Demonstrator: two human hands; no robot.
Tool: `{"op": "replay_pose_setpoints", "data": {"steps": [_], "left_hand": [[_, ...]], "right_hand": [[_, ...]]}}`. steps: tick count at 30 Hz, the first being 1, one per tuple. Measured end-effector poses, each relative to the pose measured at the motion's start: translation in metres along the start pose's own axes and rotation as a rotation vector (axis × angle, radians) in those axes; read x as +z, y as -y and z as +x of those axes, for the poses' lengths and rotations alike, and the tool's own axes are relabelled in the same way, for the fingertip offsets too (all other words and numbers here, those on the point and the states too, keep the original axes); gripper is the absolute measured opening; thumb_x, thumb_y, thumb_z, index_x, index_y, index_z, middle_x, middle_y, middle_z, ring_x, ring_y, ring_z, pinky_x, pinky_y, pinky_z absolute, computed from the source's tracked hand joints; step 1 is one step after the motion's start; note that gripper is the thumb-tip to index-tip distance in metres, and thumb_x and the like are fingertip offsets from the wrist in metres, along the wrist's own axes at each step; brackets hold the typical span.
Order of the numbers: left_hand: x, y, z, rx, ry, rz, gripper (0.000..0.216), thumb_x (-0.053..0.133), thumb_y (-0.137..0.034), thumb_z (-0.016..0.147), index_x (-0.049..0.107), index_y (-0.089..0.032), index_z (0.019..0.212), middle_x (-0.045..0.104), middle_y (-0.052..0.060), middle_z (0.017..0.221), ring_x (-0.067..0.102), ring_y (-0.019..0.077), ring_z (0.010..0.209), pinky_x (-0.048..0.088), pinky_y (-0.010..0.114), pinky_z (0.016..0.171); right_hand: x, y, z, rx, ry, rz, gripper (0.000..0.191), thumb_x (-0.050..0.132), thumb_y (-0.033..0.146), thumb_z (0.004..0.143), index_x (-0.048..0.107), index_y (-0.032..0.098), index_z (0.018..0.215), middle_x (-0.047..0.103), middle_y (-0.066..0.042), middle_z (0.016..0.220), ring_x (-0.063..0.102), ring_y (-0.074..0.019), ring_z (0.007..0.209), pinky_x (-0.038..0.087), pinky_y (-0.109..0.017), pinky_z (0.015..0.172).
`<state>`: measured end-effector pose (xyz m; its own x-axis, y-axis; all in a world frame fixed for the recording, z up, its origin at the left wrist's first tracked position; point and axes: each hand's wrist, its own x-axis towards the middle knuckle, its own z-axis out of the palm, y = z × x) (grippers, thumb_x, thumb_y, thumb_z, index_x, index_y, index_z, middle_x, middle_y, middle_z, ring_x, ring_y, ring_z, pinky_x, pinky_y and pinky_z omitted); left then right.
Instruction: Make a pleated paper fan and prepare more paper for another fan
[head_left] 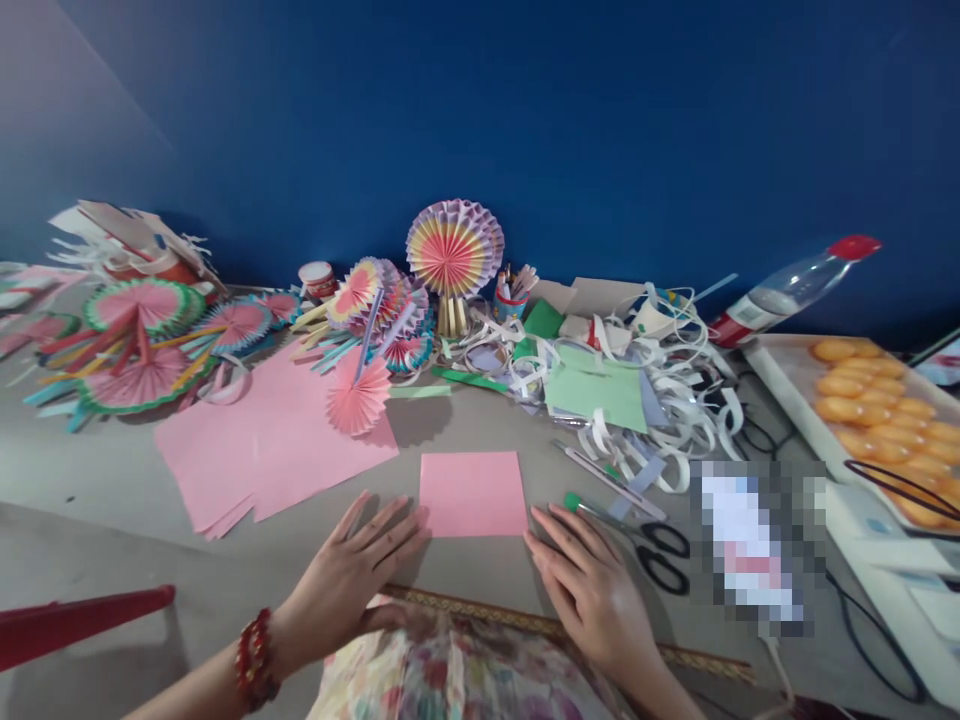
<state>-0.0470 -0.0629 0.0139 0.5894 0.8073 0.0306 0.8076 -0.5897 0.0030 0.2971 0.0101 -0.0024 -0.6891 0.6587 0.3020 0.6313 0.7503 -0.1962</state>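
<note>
Left hand (352, 568) and right hand (591, 585) laid flat, fingers extended, slightly spread, nothing gripped, pink sheet (472, 495) framed between them, edges touched by fingertips, grey table (289, 548) strewn with paper fans (450, 245), backed by blue wall (600, 130)

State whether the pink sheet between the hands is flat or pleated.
Flat: the pink sheet shows straight edges, no pleats; whether doubled, cannot tell.
</note>
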Motion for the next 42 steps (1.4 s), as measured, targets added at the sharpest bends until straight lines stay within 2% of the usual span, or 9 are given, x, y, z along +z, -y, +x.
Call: {"op": "replay_pose_setpoints", "data": {"steps": [10,19,25,28,31,34,36,40,42], "left_hand": [[0.002,0.004,-0.007,-0.012,-0.004,-0.057,0.074,0.040,-0.065,0.095,0.027,-0.025,0.156,0.040,0.006,0.156,0.030,0.0270,0.146,0.008,0.049,0.123],[0.001,0.011,-0.005,0.065,-0.059,0.038,0.071,0.041,-0.064,0.096,0.038,-0.019,0.151,0.043,0.004,0.154,0.030,0.0257,0.146,0.000,0.048,0.124],[-0.001,0.019,-0.005,0.107,-0.074,0.005,0.066,0.045,-0.059,0.096,0.039,-0.022,0.150,0.048,0.005,0.151,0.039,0.0248,0.141,0.019,0.043,0.123],[-0.006,0.023,0.001,0.083,-0.096,-0.073,0.068,0.049,-0.059,0.094,0.040,-0.020,0.150,0.055,0.007,0.145,0.050,0.0243,0.133,0.034,0.038,0.117],[-0.014,0.036,0.017,-0.012,-0.200,-0.140,0.048,0.051,-0.042,0.097,0.051,-0.022,0.141,0.063,0.008,0.135,0.059,0.0219,0.122,0.045,0.034,0.108],[-0.028,0.064,0.044,-0.190,-0.400,-0.132,0.035,0.049,-0.026,0.097,0.061,-0.022,0.130,0.066,0.009,0.128,0.059,0.0241,0.120,0.047,0.038,0.103],[-0.039,0.089,0.066,-0.343,-0.506,-0.090,0.030,0.050,-0.029,0.097,0.064,-0.021,0.123,0.068,0.010,0.120,0.061,0.0253,0.112,0.048,0.040,0.098],[-0.057,0.138,0.100,-0.613,-0.518,-0.034,0.030,0.055,-0.044,0.093,0.067,-0.023,0.111,0.064,0.009,0.120,0.059,0.0291,0.110,0.046,0.042,0.096],[-0.059,0.157,0.108,-0.689,-0.556,-0.032,0.035,0.055,-0.049,0.091,0.065,-0.021,0.109,0.063,0.011,0.118,0.059,0.0295,0.109,0.046,0.041,0.093]], "right_hand": [[-0.002,-0.002,-0.001,-0.033,0.001,-0.024,0.035,0.048,0.020,0.095,0.067,0.025,0.124,0.061,-0.004,0.138,0.052,-0.0264,0.130,0.044,-0.047,0.106],[0.000,-0.008,-0.004,-0.086,0.002,-0.058,0.039,0.051,0.020,0.094,0.062,0.023,0.131,0.059,-0.004,0.140,0.052,-0.0264,0.130,0.047,-0.046,0.104],[0.001,-0.010,-0.003,-0.088,-0.034,-0.057,0.037,0.053,0.023,0.092,0.065,0.024,0.128,0.063,-0.004,0.135,0.055,-0.0245,0.128,0.049,-0.039,0.103],[-0.003,-0.011,0.001,-0.116,-0.060,-0.068,0.036,0.054,0.023,0.092,0.066,0.025,0.125,0.064,-0.004,0.134,0.059,-0.0242,0.124,0.051,-0.038,0.100],[-0.006,-0.012,0.004,-0.139,-0.101,-0.078,0.034,0.054,0.023,0.092,0.067,0.026,0.123,0.067,-0.002,0.130,0.062,-0.0228,0.119,0.053,-0.036,0.097],[-0.005,-0.015,0.004,-0.159,-0.132,-0.093,0.035,0.055,0.023,0.091,0.067,0.026,0.123,0.068,-0.002,0.128,0.063,-0.0217,0.118,0.053,-0.034,0.097],[-0.003,-0.017,0.003,-0.175,-0.138,-0.113,0.037,0.056,0.024,0.090,0.066,0.025,0.125,0.068,-0.002,0.128,0.063,-0.0211,0.118,0.052,-0.032,0.098],[0.005,-0.027,0.000,-0.229,-0.160,-0.174,0.044,0.054,0.020,0.085,0.065,0.025,0.127,0.068,0.000,0.128,0.064,-0.0196,0.116,0.052,-0.029,0.094],[0.010,-0.033,-0.001,-0.279,-0.187,-0.223,0.046,0.052,0.017,0.083,0.066,0.026,0.125,0.069,0.002,0.126,0.066,-0.0183,0.112,0.052,-0.027,0.092]]}}
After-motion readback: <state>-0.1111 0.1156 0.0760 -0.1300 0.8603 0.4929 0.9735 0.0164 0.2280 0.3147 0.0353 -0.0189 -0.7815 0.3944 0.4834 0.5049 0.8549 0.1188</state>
